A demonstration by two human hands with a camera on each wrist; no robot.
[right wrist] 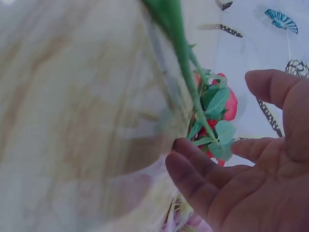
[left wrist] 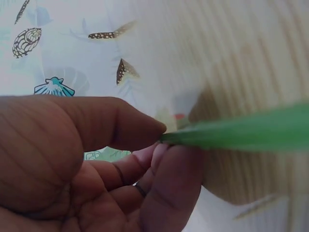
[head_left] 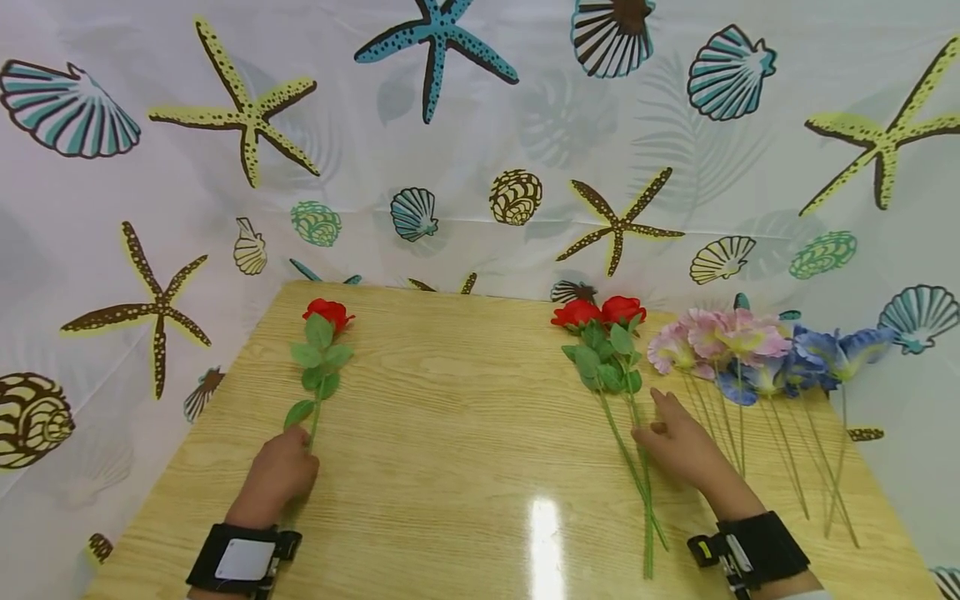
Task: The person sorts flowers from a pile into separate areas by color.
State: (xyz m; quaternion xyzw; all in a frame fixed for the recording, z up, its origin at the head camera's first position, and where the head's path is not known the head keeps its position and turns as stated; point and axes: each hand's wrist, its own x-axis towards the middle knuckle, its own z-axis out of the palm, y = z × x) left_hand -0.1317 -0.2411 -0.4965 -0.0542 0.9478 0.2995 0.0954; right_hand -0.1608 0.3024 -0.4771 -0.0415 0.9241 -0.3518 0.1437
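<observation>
On the left side of the table lies an artificial rose [head_left: 328, 315] with a red bloom and green leaves. My left hand [head_left: 279, 468] pinches its green stem [left wrist: 241, 131] between thumb and fingertips, as the left wrist view shows close up. Two more red roses [head_left: 600, 312] lie to the right, their stems [head_left: 628, 450] crossing low down. Beside those stems is my right hand [head_left: 678, 442], fingers spread and thumb apart. In the right wrist view the hand [right wrist: 241, 169] holds nothing, and the rose leaves [right wrist: 217, 104] show just beyond its fingers.
Pink artificial flowers [head_left: 723, 333] lie right of the two roses, with blue ones [head_left: 840, 354] further right; their thin stems point toward the front. The wooden table [head_left: 450, 417] backs onto a white cloth [head_left: 480, 142] printed with shells and starfish. Each wrist wears a black strap [head_left: 765, 546].
</observation>
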